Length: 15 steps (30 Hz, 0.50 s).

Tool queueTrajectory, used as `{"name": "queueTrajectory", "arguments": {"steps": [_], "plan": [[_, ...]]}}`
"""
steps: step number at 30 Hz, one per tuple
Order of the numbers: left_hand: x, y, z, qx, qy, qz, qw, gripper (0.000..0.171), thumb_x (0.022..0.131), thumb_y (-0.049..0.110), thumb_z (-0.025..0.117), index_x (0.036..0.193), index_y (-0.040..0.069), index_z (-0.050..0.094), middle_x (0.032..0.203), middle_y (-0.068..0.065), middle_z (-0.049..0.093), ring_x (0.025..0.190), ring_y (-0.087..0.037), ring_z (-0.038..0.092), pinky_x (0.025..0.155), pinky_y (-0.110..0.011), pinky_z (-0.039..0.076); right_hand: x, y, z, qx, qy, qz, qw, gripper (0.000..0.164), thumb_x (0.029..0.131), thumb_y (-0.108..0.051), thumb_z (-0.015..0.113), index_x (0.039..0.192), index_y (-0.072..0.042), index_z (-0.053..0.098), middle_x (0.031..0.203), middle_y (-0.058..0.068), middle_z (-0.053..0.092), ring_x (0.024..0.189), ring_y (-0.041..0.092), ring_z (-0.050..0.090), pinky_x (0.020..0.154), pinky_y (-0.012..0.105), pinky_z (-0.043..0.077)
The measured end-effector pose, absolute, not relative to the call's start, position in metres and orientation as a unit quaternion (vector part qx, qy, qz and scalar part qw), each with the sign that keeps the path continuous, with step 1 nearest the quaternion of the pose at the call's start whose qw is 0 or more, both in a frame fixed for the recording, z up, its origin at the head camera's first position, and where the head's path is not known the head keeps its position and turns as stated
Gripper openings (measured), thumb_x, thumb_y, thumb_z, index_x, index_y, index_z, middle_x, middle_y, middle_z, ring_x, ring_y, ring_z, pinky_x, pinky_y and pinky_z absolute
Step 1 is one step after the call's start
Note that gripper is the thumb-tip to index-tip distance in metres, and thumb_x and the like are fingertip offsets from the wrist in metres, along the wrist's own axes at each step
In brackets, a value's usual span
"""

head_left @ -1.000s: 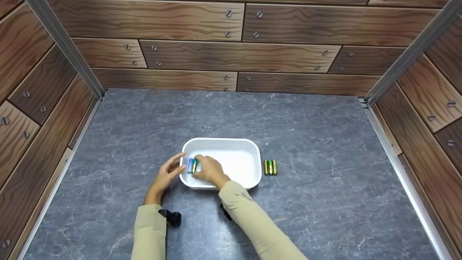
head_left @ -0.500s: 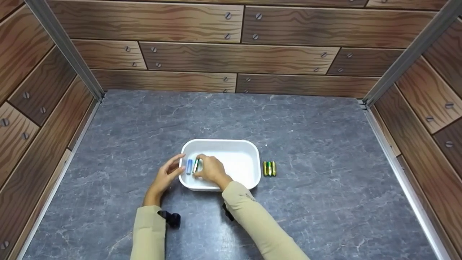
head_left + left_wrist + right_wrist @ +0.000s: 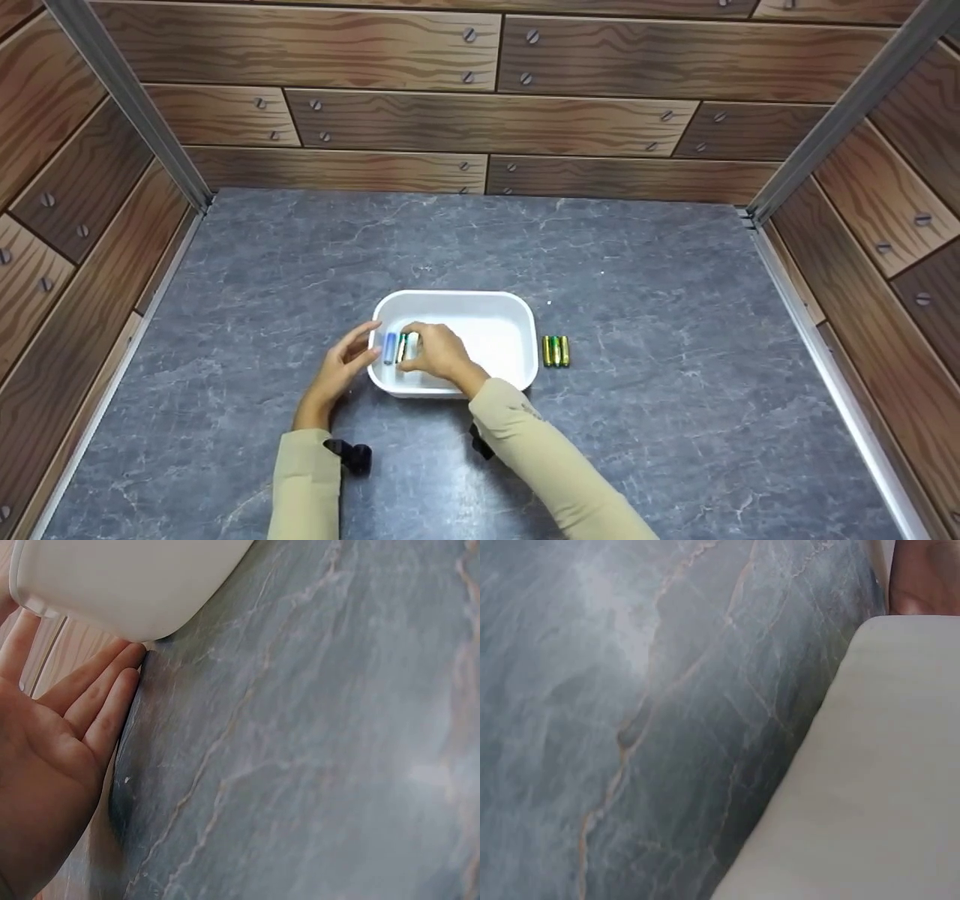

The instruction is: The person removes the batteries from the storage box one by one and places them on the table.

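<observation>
Fingertips (image 3: 409,328) of our right hand (image 3: 444,354) pinch a green battery (image 3: 403,347) by its ends inside the white container (image 3: 495,352), toward its left edge. We see a blue battery (image 3: 389,348) nearer that edge, where our left hand (image 3: 332,375) rests, fingers straight, thumb spread from them. Just outside the container's right edge, three gold-and-green batteries (image 3: 556,351) lie side by side on the table (image 3: 675,375).

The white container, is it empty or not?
Not empty: the head view shows a blue cylinder and a green battery inside the white container.
</observation>
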<state>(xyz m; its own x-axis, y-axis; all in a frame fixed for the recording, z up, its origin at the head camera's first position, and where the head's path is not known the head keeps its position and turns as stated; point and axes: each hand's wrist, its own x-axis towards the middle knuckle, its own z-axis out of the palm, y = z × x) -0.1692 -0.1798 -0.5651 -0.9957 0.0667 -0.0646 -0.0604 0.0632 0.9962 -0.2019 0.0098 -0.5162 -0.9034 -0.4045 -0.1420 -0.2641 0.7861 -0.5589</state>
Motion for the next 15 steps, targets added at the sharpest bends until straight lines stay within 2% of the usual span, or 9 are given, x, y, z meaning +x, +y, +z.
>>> {"name": "queueTrajectory", "arguments": {"steps": [3,7,10,15], "plan": [[-0.169,-0.18,-0.566,0.002,0.729,0.683,0.048,0.048,0.092,0.002,0.06,0.139,0.001,0.048,0.132,-0.029,0.058,0.11,-0.017,0.064,0.085,-0.019,0.051,-0.202,0.013,-0.512,-0.18,0.932,-0.287,0.128,0.057,0.073,-0.031,0.084,0.123,-0.013,0.065,0.083,0.002,0.066,0.068,0.007,0.047,0.06,0.021,0.037],[-0.169,-0.181,-0.566,0.0,0.73,0.682,0.052,0.048,0.092,0.003,0.06,0.139,0.003,0.049,0.133,-0.028,0.057,0.117,-0.029,0.061,0.085,-0.017,0.05,-0.2,0.017,-0.509,-0.183,0.923,-0.315,0.123,0.057,0.072,-0.028,0.084,0.122,-0.009,0.065,0.067,-0.006,0.047,0.059,0.006,0.037,0.053,0.018,0.029],[-0.169,-0.181,-0.566,0.0,0.729,0.682,0.053,0.048,0.093,0.002,0.059,0.139,0.003,0.049,0.134,-0.028,0.057,0.121,-0.037,0.058,0.085,-0.016,0.05,-0.199,0.02,-0.508,-0.19,0.918,-0.33,0.114,0.056,0.071,-0.027,0.085,0.119,-0.008,0.067,0.063,-0.009,0.04,0.055,0.005,0.034,0.051,0.017,0.026],[-0.169,-0.181,-0.565,0.001,0.732,0.68,0.055,0.048,0.093,0.002,0.059,0.139,0.002,0.048,0.134,-0.028,0.057,0.122,-0.037,0.058,0.084,-0.017,0.05,-0.198,0.025,-0.507,-0.189,0.911,-0.352,0.102,0.054,0.07,-0.024,0.086,0.117,-0.007,0.068,0.062,-0.01,0.039,0.055,0.004,0.033,0.051,0.016,0.025]]}}
